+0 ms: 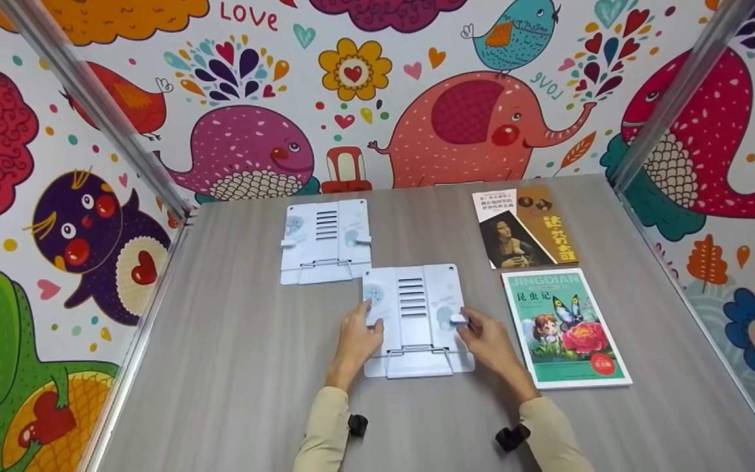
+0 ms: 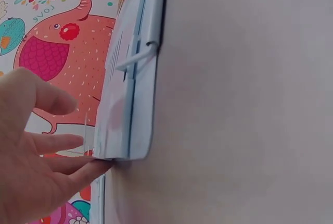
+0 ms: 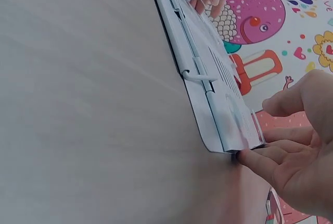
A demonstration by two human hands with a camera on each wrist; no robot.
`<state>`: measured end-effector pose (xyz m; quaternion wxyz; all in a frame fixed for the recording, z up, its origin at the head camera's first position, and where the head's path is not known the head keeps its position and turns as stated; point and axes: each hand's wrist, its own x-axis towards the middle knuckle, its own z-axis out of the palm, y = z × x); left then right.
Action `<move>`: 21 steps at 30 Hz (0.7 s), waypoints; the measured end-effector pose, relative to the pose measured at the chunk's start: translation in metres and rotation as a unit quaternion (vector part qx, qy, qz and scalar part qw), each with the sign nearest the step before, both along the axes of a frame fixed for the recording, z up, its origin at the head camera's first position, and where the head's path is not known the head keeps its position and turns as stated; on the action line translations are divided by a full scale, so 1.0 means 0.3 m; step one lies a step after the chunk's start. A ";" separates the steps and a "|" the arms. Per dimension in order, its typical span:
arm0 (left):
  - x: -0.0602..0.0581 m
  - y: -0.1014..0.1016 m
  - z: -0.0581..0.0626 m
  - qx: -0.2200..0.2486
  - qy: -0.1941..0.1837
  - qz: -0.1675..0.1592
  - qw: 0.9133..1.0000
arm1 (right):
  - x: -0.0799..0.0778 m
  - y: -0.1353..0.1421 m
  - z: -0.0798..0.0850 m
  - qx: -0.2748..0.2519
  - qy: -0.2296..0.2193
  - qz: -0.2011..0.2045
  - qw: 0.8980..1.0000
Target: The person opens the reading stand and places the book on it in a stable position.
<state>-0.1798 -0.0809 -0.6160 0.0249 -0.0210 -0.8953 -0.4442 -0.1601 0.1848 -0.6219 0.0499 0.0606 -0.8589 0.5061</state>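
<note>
A white book stand with dark slots, pale blue prints and a wire support lies flat at the middle of the table. My left hand is at its left edge; in the left wrist view the fingers touch that edge, with the thumb held apart. At the opposite edge is my right hand, beside a small white page clip. In the right wrist view its fingertips touch the stand's side from below, and the thumb stays off the surface.
A second, matching book stand lies behind to the left, its corner close to the first. On the right are a green children's book and, farther back, a brown-and-white book. Patterned walls enclose the table.
</note>
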 end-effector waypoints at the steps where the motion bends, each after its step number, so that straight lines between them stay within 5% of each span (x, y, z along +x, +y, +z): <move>1: -0.002 0.004 0.001 0.001 -0.001 -0.002 1.000 | -0.002 0.004 0.001 -0.002 -0.002 -0.003 1.000; 11: -0.045 0.029 0.008 0.031 -0.023 -0.008 0.999 | -0.026 0.033 -0.004 -0.009 -0.030 -0.027 0.999; 15: -0.057 0.031 -0.002 0.030 -0.004 0.005 1.000 | -0.026 0.032 -0.009 -0.017 -0.025 -0.029 0.999; 18: -0.070 0.026 -0.009 0.036 0.007 0.020 0.999 | -0.009 0.020 -0.010 0.026 0.038 -0.065 0.997; 21: -0.090 0.011 -0.010 0.045 0.008 0.036 0.998 | 0.025 -0.004 -0.006 0.084 0.127 -0.127 0.980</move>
